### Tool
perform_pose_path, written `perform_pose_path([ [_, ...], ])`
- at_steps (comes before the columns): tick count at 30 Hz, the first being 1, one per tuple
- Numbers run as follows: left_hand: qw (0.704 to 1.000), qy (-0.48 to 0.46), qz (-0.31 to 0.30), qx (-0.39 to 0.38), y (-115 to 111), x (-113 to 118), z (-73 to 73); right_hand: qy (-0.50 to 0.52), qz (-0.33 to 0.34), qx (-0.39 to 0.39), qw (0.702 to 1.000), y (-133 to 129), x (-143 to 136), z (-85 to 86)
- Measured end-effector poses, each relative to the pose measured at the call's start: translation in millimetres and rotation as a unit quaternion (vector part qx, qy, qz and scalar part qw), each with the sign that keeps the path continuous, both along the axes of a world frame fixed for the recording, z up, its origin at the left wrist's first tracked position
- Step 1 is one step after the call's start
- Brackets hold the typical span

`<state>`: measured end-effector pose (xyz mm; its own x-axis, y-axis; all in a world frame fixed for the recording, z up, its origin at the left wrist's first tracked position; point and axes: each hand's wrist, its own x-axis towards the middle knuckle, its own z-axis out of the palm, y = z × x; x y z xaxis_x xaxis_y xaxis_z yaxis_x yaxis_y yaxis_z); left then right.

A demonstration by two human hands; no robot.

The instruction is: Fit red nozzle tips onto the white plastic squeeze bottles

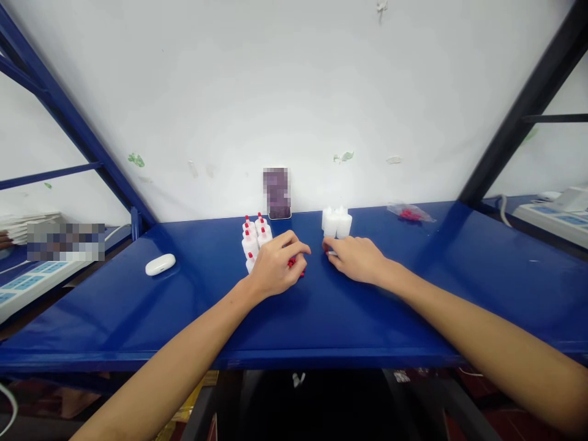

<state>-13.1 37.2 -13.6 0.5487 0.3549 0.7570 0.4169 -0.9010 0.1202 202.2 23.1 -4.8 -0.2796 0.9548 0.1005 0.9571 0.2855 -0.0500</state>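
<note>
Several white bottles with red tips (249, 243) stand in rows left of centre. My left hand (278, 263) is just right of them, fingers curled and apart above a small pile of red caps (298, 267) that it partly hides; nothing shows between its fingertips. My right hand (353, 258) is closed, thumb and fingers pinched round something small, white and red at its fingertips, mostly hidden. Just behind that hand stands a group of white bottles (337, 222) without red tips.
A blue table (321, 331) spans the view. A phone (277, 193) leans on the wall. On the left lies a white earphone case (160, 264). A clear bag with red pieces (410, 213) lies at the back right. Power strips (41, 283) lie beyond the left frame.
</note>
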Motion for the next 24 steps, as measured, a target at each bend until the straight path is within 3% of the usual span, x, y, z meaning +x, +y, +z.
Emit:
perform_pose_path([
  [2,1.000,-0.018,0.012,0.012,-0.4,0.7,0.6,0.092,0.025,0.012,0.995,0.4,-2.8,-0.8],
  [4,0.999,-0.029,0.027,0.019,-0.1,1.5,0.9,0.263,0.070,-0.021,0.962,-0.2,-7.9,-0.6],
  [5,0.999,-0.032,0.033,0.023,0.2,1.9,0.9,0.360,0.089,-0.060,0.927,-0.9,-11.0,-0.1],
  [7,0.998,-0.034,0.037,0.032,1.0,2.3,0.8,0.529,0.104,-0.153,0.829,-3.5,-17.0,1.2],
  [9,0.998,-0.036,0.033,0.038,1.6,2.2,0.7,0.631,0.097,-0.227,0.736,-7.2,-21.8,3.0],
  [11,0.998,-0.038,0.031,0.038,1.7,1.5,0.5,0.678,0.098,-0.274,0.675,-10.8,-24.4,4.6],
  [13,0.998,-0.039,0.032,0.041,1.3,0.8,0.5,0.689,0.108,-0.306,0.648,-12.8,-25.0,5.4],
  [14,0.998,-0.036,0.032,0.045,1.0,0.6,0.4,0.685,0.112,-0.311,0.649,-13.0,-24.8,5.3],
  [16,0.998,-0.029,0.032,0.055,0.3,0.7,0.5,0.664,0.117,-0.287,0.680,-12.3,-23.3,4.1],
  [18,0.998,-0.014,0.029,0.058,-0.4,1.6,0.5,0.611,0.126,-0.200,0.756,-11.2,-21.0,2.2],
  [21,0.998,0.020,0.027,0.053,-1.3,3.1,0.1,0.454,0.145,-0.004,0.879,-11.5,-18.2,-0.1],
  [24,0.996,0.059,0.037,0.049,-2.1,3.6,-1.0,0.320,0.145,0.080,0.933,-14.0,-17.9,-0.3],
])
